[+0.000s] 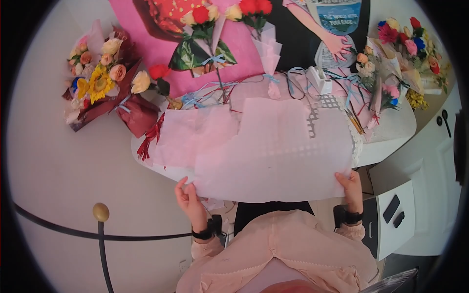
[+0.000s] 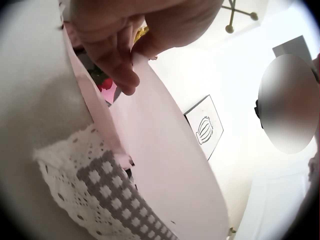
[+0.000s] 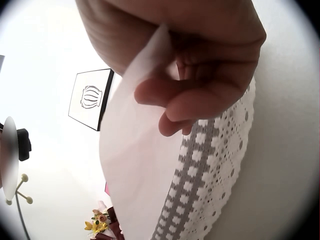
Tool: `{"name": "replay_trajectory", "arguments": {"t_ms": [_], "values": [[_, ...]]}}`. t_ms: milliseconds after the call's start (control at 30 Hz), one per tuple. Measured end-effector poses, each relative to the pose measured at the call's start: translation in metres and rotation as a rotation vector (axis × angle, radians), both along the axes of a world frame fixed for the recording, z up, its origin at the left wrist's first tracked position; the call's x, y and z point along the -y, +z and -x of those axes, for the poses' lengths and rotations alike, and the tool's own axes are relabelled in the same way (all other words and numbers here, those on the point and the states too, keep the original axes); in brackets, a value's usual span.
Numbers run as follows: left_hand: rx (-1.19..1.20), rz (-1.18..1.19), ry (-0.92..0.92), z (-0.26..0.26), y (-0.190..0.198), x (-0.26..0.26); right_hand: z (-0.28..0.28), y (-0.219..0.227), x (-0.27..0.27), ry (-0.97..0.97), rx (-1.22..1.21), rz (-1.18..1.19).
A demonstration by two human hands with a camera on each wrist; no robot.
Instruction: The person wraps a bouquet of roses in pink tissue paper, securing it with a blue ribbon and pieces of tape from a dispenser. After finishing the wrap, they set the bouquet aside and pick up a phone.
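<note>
A large sheet of pale pink wrapping paper (image 1: pixel 273 166) spreads over the front of the table, its near edge past the table's edge. My left hand (image 1: pixel 191 200) pinches the near left corner between thumb and fingers, as the left wrist view shows on the paper (image 2: pixel 160 145). At the near right corner, my right hand (image 1: pixel 352 189) grips the paper (image 3: pixel 140 135) the same way, thumb on top. A second pink sheet (image 1: pixel 195 132) lies partly beneath it on the left. Below the paper, a grey-and-white checked cloth with a lace border (image 3: pixel 227 145) shows.
A wrapped sunflower bouquet (image 1: pixel 105 88) stands at the left, with more flowers (image 1: pixel 405 44) at the right. Blue and red ribbons, a white box (image 1: pixel 320 80) and slim brown-handled tools (image 1: pixel 355 122) lie behind the paper. A white cabinet (image 1: pixel 395 229) stands right of the person.
</note>
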State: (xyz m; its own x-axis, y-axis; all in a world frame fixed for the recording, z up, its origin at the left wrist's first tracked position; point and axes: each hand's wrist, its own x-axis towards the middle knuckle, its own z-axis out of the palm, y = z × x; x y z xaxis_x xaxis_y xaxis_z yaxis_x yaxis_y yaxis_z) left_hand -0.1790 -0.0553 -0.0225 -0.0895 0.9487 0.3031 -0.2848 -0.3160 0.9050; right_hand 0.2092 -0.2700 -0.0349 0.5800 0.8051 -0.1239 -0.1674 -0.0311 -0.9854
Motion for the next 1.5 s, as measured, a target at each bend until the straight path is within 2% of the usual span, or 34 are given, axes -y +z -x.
{"name": "replay_trajectory", "arguments": {"t_ms": [67, 133, 200, 300, 467, 700, 800, 900, 967, 1000, 1100, 1133, 1167, 1233, 1267, 1367, 1400, 1500], "values": [[-0.094, -0.008, 0.031, 0.022, -0.004, -0.015, -0.006, 0.009, 0.008, -0.064, 0.033, 0.007], [-0.537, -0.269, 0.182, 0.03, 0.001, -0.03, -0.01, 0.014, 0.013, -0.12, 0.039, 0.008], [-1.096, -0.554, 0.233, 0.028, 0.037, -0.03, -0.023, 0.0, 0.019, -0.157, -0.006, -0.009], [-1.358, -0.55, 0.173, 0.024, 0.035, -0.04, -0.037, -0.014, 0.021, -0.158, -0.071, -0.027], [-1.267, -0.68, 0.14, 0.01, 0.018, -0.054, -0.034, -0.012, 0.015, -0.175, -0.126, -0.046], [-1.174, -0.738, 0.048, -0.005, 0.025, -0.054, -0.044, -0.012, 0.022, -0.11, -0.178, -0.111], [-1.223, -0.706, 0.152, -0.004, 0.036, -0.052, -0.044, -0.016, 0.023, -0.127, -0.152, -0.099], [-0.964, -0.498, 0.01, -0.007, 0.038, -0.035, -0.038, -0.013, 0.019, -0.06, -0.132, -0.068], [-0.711, 0.086, -0.232, -0.015, 0.047, -0.013, -0.03, -0.004, 0.011, -0.037, -0.129, -0.065], [-0.718, 0.077, -0.248, -0.015, 0.039, -0.011, -0.026, -0.001, 0.01, -0.028, -0.13, -0.052], [-0.221, 0.349, -0.536, -0.003, -0.017, -0.026, -0.016, 0.01, 0.005, -0.075, -0.077, 0.007], [0.025, 0.416, -0.468, -0.013, -0.016, -0.02, -0.019, 0.007, 0.006, -0.047, -0.065, 0.007], [0.135, 0.498, -0.555, -0.012, -0.009, -0.019, -0.021, 0.007, 0.007, -0.034, -0.057, 0.014], [0.357, 0.675, -0.716, -0.007, 0.033, -0.013, -0.02, 0.012, 0.01, -0.01, -0.045, 0.034], [0.309, 0.624, -0.698, -0.007, 0.035, -0.012, -0.018, 0.015, 0.01, 0.018, -0.11, 0.006], [0.267, 0.717, -0.532, -0.018, 0.048, -0.007, -0.024, 0.007, 0.015, 0.076, -0.082, -0.012], [-0.023, 0.431, -0.668, -0.01, 0.027, -0.029, -0.024, 0.009, 0.015, 0.091, -0.076, -0.008], [-0.369, 0.376, -0.844, 0.004, 0.03, -0.044, -0.023, 0.013, 0.017, 0.113, -0.067, 0.002]]}}
